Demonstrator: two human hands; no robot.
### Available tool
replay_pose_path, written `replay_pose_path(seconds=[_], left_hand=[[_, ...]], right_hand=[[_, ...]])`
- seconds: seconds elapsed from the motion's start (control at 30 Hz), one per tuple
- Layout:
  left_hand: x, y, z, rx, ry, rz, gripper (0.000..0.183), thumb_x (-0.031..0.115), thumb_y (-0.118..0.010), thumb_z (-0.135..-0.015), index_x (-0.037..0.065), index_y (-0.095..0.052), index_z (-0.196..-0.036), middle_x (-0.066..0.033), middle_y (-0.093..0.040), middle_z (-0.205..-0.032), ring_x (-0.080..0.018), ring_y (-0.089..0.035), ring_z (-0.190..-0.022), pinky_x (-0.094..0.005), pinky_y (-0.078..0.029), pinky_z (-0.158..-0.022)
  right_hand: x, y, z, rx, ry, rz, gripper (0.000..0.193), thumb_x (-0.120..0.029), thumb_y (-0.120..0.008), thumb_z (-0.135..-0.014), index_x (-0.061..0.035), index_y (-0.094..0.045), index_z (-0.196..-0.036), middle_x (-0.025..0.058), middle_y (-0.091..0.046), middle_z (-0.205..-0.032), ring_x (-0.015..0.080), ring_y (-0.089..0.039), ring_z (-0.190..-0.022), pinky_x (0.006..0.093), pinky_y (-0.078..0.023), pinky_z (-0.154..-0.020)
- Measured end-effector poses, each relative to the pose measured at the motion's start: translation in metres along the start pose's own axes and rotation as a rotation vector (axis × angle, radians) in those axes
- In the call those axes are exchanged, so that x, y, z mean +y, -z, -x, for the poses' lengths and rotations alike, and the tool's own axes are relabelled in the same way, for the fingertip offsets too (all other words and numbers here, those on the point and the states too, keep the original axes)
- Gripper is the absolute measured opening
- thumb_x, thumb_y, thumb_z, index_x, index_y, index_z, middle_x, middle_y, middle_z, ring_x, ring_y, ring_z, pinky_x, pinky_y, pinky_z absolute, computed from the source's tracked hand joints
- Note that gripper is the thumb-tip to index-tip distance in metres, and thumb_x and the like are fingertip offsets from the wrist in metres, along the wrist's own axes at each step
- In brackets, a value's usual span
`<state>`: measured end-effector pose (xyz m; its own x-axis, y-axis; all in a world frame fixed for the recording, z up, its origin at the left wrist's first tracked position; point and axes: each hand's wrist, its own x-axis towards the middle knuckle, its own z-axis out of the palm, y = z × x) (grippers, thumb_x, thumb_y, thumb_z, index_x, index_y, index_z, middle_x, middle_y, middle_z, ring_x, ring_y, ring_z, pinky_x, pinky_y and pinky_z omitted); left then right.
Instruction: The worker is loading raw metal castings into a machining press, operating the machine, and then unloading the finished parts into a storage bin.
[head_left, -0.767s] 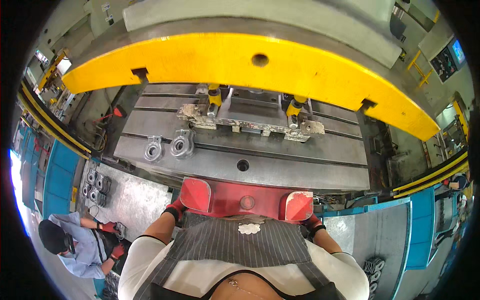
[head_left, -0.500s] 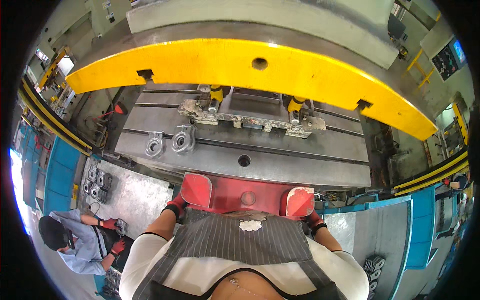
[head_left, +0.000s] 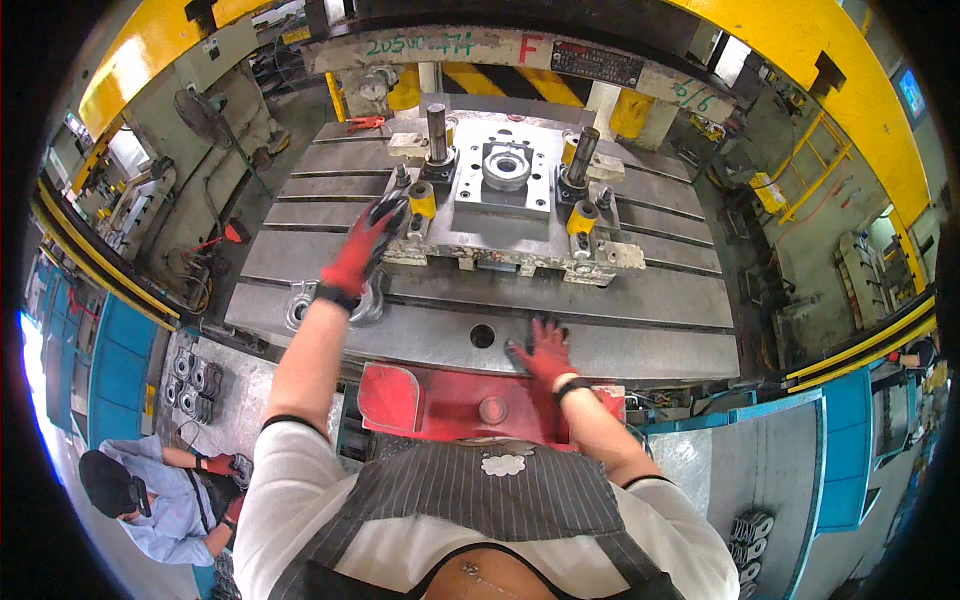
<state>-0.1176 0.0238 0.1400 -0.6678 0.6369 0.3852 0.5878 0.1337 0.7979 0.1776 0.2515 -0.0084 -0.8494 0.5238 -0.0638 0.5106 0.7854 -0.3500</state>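
Observation:
My left hand [head_left: 365, 248], in a red glove with black fingers, reaches toward the left front corner of the die [head_left: 470, 235], fingers stretched out and nothing seen in them. Beneath its wrist, partly hidden, two ring-shaped metal parts [head_left: 299, 309] lie on the press bed [head_left: 640, 335]. My right hand [head_left: 545, 352], gloved alike, is spread over the front edge of the bed, right of a round hole. A ring-shaped metal workpiece [head_left: 507, 168] sits in the middle of the die, between two upright guide posts [head_left: 436, 135]. Below my right hand is the red control box [head_left: 460, 400].
The yellow press ram [head_left: 790, 60] and upper die [head_left: 520, 58] are raised above the bed. Small yellow blocks [head_left: 582, 216] stand on the die. At left, a co-worker [head_left: 150, 500] handles a metal part beside stacked rings [head_left: 195, 385]; more rings [head_left: 750, 540] lie at lower right.
The yellow ram has risen, exposing the lower die and its workpiece. Both my hands have left the sides of the red control box: the left reaches forward to the die, the right to the bed's edge.

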Motion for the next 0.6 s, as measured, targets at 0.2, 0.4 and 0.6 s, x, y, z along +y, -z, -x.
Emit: replay_pose_path(seconds=[0.2,0.4,0.6], left_hand=[[0.022,-0.142,-0.124,0.324,0.174,-0.062,0.073,0.044,-0.069,-0.072,-0.001,-0.045,-0.124,-0.0219,-0.047,-0.126,-0.0320,-0.048,-0.113,-0.0364,-0.037,-0.095],[0.022,-0.218,-0.179,0.034,0.364,-0.601,0.102,0.057,-0.068,-0.063,0.016,-0.018,-0.142,-0.0181,-0.011,-0.147,-0.0382,-0.013,-0.134,-0.0478,-0.015,-0.108],[0.023,-0.224,-0.221,-0.154,0.474,-0.734,0.111,0.057,-0.075,-0.055,0.019,-0.016,-0.142,-0.0223,-0.021,-0.143,-0.0395,-0.028,-0.129,-0.0459,-0.025,-0.105]], right_hand=[[-0.030,-0.015,-0.005,0.004,-0.066,0.049,0.084,-0.058,-0.048,-0.078,-0.0118,-0.020,-0.142,0.0247,-0.008,-0.146,0.0432,-0.004,-0.134,0.0572,0.000,-0.106],[-0.025,-0.009,-0.012,-0.024,-0.002,0.163,0.084,-0.061,-0.046,-0.078,-0.0122,-0.022,-0.141,0.0263,-0.008,-0.145,0.0441,-0.001,-0.134,0.0556,-0.001,-0.107],[-0.020,-0.018,-0.014,0.027,0.017,0.134,0.081,-0.062,-0.045,-0.078,-0.0131,-0.026,-0.140,0.0266,-0.009,-0.144,0.0451,-0.002,-0.134,0.0572,0.000,-0.106]])
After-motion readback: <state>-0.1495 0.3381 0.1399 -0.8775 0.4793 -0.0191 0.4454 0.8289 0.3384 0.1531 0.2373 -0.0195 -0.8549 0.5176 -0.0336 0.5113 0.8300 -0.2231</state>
